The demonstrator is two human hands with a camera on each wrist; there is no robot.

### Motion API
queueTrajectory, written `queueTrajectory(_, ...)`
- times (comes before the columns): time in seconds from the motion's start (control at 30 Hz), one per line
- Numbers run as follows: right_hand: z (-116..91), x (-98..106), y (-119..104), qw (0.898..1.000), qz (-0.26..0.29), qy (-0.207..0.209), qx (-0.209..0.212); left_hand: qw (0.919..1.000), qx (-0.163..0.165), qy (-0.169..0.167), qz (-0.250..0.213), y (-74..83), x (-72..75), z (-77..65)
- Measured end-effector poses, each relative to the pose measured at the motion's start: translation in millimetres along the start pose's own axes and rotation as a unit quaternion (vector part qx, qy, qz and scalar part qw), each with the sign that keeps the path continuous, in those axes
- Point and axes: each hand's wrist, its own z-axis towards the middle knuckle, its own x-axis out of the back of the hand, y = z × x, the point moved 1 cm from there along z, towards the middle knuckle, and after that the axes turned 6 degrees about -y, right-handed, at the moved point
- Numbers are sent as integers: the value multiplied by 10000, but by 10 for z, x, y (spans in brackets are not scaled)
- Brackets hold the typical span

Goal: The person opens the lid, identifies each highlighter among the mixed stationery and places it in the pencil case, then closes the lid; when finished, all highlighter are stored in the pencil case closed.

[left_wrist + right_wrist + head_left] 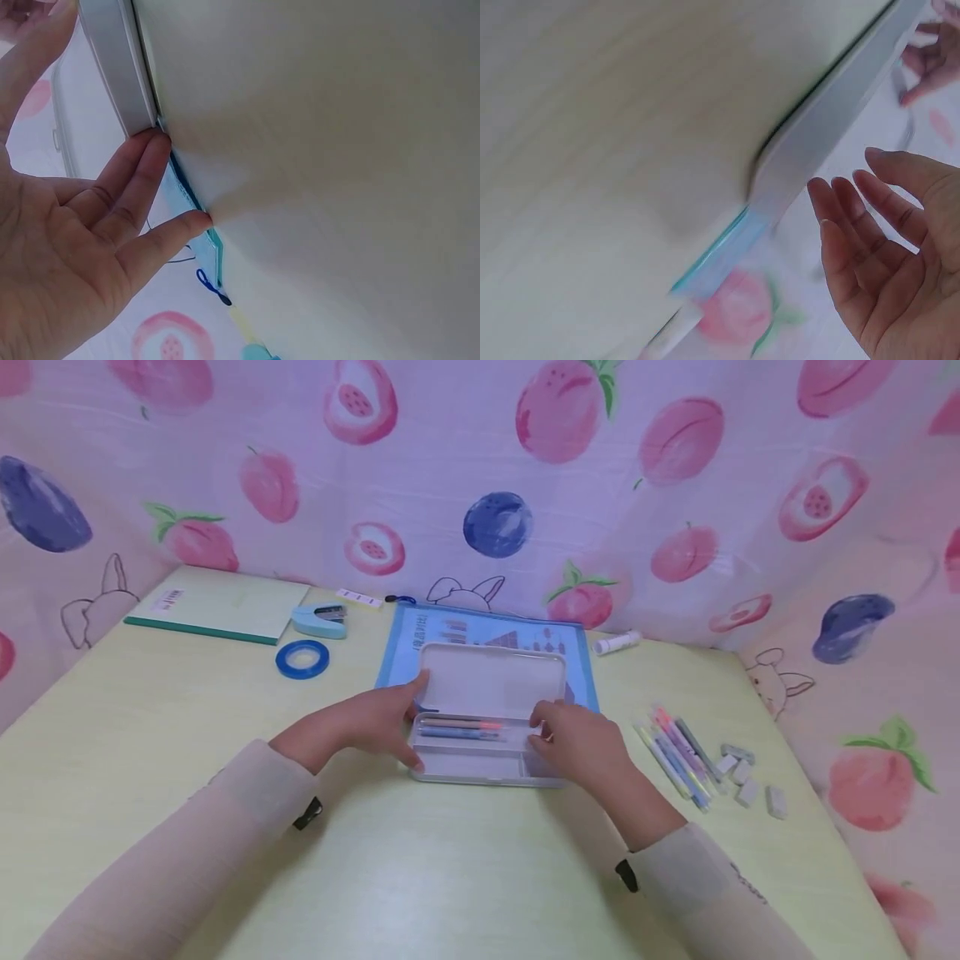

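Note:
A whitish plastic pencil case (467,767) lies with its lid (491,681) raised at the back. A few slim pens (459,729), orange-tipped and blue, lie in the left part of its rear compartment. Against the case's left end rests my left hand (378,722), thumb at the front corner; the left wrist view shows fingertips touching the end of the case (124,67). My right hand (583,742) hovers over the right side of the case, its fingers loosely bent. In the right wrist view no object shows between the right hand's fingers (847,206).
A blue printed folder (588,672) lies partly under the case. To the right are several markers (675,756), grey-white eraser pieces (746,789) and a white stick (617,643). Blue tape (282,660), a light-blue stapler (318,625) and a pale-green notebook (225,602) lie left.

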Motion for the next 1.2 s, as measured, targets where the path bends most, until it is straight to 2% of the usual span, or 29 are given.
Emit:
queueTrajectory(0.13,-157,52,379,9994,2,87,-338,9999,67,27,128,29,13,-21)
queueTrajectory(0.33,-374,78,981,9901,-126,-496,-1305,9999,88,-17,73,56,18,-39)
queueTrajectory(0.43,-466,67,1189,9856,-76,-667,-1553,10000,85,-32,24,60,17,-37)
queueTrajectory(0.53,-528,54,1307,9829,-106,-738,-1686,10000,79,-40,-45,59,11,-30)
queueTrajectory(0.73,-562,31,1371,9799,-121,-961,-1741,9999,123,-11,-75,57,6,-22)
queueTrajectory(0.9,-554,32,1335,9811,-85,-908,-1708,9999,145,-11,-26,60,3,-16)
queueTrajectory(1.03,-552,132,1210,9836,-36,-721,-1653,9999,148,-16,16,56,2,-11)
queueTrajectory(1.2,-554,331,934,9890,78,-392,-1421,9999,108,32,75,44,0,0)
